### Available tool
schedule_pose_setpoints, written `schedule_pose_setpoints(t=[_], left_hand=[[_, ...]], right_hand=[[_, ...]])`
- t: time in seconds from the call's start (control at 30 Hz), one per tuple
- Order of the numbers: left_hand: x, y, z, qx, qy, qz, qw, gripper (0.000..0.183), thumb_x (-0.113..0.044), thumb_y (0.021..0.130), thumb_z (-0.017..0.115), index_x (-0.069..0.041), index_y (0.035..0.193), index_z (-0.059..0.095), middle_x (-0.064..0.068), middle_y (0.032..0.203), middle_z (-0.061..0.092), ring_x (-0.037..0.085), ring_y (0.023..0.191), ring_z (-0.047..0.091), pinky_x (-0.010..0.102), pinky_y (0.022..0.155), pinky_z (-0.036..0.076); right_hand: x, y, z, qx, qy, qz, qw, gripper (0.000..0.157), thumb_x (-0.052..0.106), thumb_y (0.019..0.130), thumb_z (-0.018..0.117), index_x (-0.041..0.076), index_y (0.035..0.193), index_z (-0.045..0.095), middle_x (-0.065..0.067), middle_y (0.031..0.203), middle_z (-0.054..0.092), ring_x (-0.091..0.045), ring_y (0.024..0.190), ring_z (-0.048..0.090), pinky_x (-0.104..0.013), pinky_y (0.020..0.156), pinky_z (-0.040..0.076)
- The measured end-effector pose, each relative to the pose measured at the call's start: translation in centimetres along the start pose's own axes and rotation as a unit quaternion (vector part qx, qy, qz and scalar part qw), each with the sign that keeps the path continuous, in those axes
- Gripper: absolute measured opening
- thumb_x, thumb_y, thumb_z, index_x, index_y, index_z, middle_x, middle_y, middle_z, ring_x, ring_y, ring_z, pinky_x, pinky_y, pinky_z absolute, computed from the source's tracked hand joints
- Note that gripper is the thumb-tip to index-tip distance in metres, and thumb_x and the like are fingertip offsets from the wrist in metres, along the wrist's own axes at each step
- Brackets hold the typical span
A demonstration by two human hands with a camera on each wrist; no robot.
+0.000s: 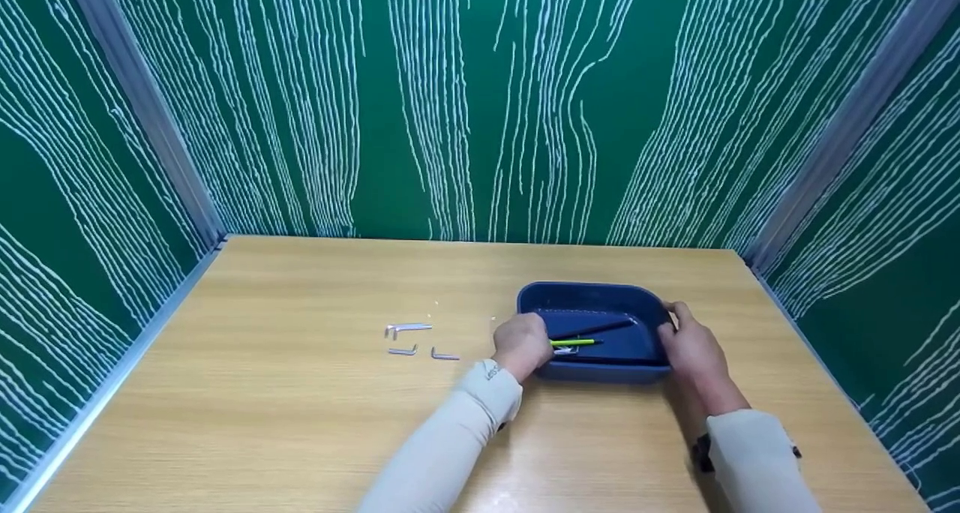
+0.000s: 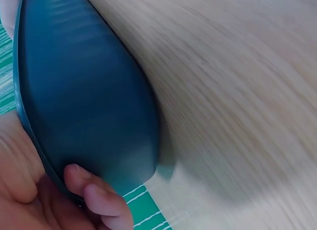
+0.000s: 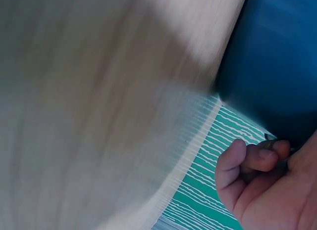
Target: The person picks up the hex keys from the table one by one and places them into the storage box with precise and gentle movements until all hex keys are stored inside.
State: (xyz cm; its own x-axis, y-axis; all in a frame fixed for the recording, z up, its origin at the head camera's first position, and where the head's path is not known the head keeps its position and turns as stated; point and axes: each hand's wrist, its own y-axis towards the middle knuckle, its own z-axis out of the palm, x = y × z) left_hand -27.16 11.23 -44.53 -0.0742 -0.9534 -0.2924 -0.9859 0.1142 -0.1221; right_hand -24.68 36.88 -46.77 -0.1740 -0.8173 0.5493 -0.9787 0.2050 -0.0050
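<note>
A dark blue plastic bin (image 1: 600, 373) is held between both hands over the right half of the table. My left hand (image 1: 523, 342) grips its left rim, and in the left wrist view the fingertips (image 2: 106, 200) curl over the outer wall. At the opposite end my right hand (image 1: 699, 354) grips the right rim, the thumb toward the inside. Within the bin lie a yellow-green pen (image 1: 576, 342), a dark stick-like item (image 1: 611, 326) and a small silvery piece (image 1: 567, 351), partly hidden by the left hand.
Several L-shaped hex keys (image 1: 411, 326) lie on the wooden table (image 1: 300, 415) left of the bin. Tiny pale bits (image 1: 436, 302) are scattered near them. Green panels with white wavy lines (image 1: 502, 108) and metal posts (image 1: 150, 108) enclose the table.
</note>
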Motion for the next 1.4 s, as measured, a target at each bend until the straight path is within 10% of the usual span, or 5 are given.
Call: schedule_pose_setpoints(t=[0.53, 0.93, 1.4], left_hand=[[1.8, 0.1, 0.6, -0.003, -0.144, 0.077, 0.9865, 0.015, -0.036, 0.066, 0.071, -0.027, 0.071, 0.061, -0.013, 0.069, 0.055, 0.008, 0.065, 0.051, 0.026, 0.061, 0.039], [3.5, -0.1, 0.0, -0.096, -0.090, 0.161, 0.9781, 0.038, -0.046, 0.068, 0.066, -0.024, 0.097, 0.059, -0.008, 0.086, 0.051, 0.007, 0.072, 0.050, 0.023, 0.061, 0.042], [6.5, 0.4, -2.1, -0.100, -0.177, 0.148, 0.9680, 0.047, -0.051, 0.068, 0.063, -0.025, 0.107, 0.057, -0.009, 0.099, 0.060, 0.007, 0.088, 0.053, 0.028, 0.074, 0.044]], right_hand=[[-0.1, 0.2, 0.2, -0.020, -0.022, -0.004, 1.000, 0.044, 0.028, 0.092, 0.029, 0.014, 0.134, 0.027, -0.028, 0.126, 0.041, -0.033, 0.092, 0.047, -0.047, 0.073, 0.037], [-0.1, 0.4, 0.2, -0.005, -0.023, 0.004, 1.000, 0.046, 0.031, 0.092, 0.029, 0.015, 0.135, 0.024, -0.025, 0.119, 0.045, -0.032, 0.089, 0.046, -0.044, 0.071, 0.037], [0.0, 0.2, 0.0, -0.011, -0.024, -0.008, 1.000, 0.045, 0.027, 0.092, 0.030, 0.012, 0.134, 0.026, -0.028, 0.118, 0.046, -0.031, 0.084, 0.047, -0.041, 0.065, 0.037]])
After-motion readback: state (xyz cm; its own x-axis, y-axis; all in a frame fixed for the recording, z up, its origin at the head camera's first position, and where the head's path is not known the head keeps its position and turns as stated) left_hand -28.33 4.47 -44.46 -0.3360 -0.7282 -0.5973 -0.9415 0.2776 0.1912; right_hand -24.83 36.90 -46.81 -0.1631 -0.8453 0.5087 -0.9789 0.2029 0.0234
